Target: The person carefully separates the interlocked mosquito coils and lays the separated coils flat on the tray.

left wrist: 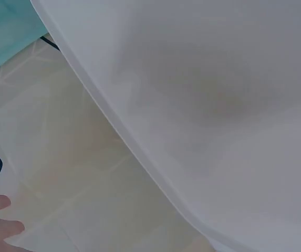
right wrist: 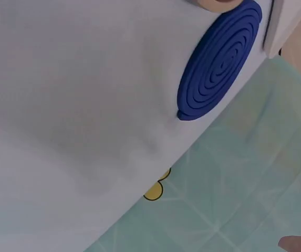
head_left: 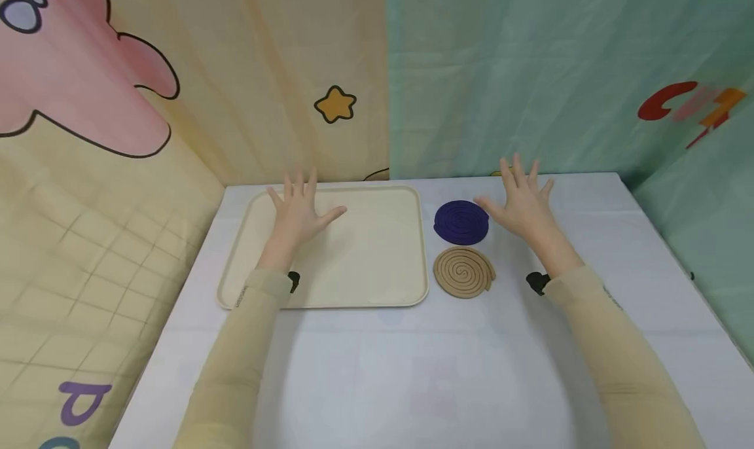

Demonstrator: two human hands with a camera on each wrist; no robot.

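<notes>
My left hand (head_left: 296, 215) is held over the left part of a cream rectangular tray (head_left: 365, 252), fingers spread and holding nothing. Just right of the tray lies a dark blue-purple coil (head_left: 461, 222), a flat spiral of rope-like strand. A tan spiral coil (head_left: 465, 272) lies directly in front of it. My right hand (head_left: 523, 207) hovers beside the blue-purple coil, fingers spread wide, with the thumb tip close to the coil's right edge in the head view. The right wrist view shows the blue-purple coil (right wrist: 221, 63) flat on the white surface.
A white-covered table (head_left: 412, 377) carries the tray and both coils. Printed curtains stand behind it, cream with a star (head_left: 336, 105) on the left and green (head_left: 565, 76) on the right. Small dark devices (head_left: 537, 282) sit at both wrists.
</notes>
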